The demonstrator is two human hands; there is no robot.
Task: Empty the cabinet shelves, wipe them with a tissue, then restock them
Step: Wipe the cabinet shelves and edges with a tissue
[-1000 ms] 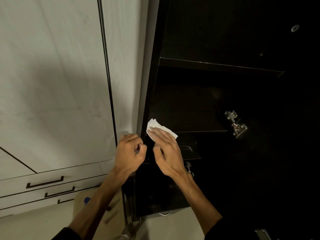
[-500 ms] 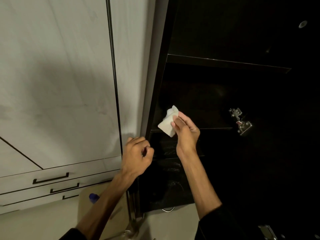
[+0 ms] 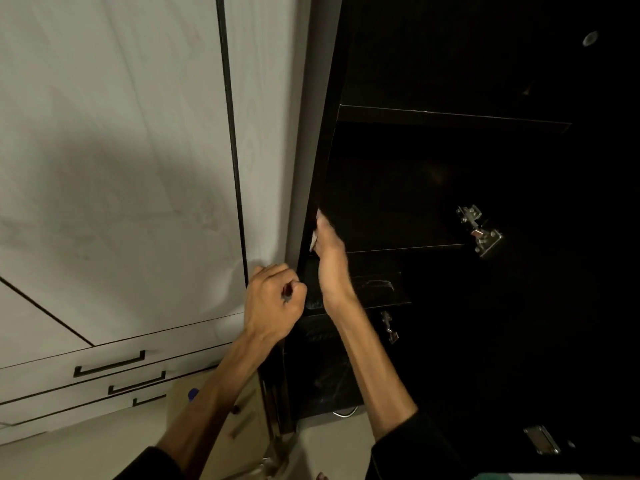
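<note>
- The right hand is reaching into the dark cabinet, its fingers laid together and pressing a white tissue flat against the inner left wall, just above the middle shelf.
- Only a sliver of the tissue is showing at the hand's 9 o'clock edge.
- The left hand is sitting at 7 o'clock from the right one, fingers curled around the cabinet's front edge.
- A metal hinge is glinting at 3 o'clock from the right hand, well apart.
- Pale drawers with a dark handle are lying toward 8 o'clock.
</note>
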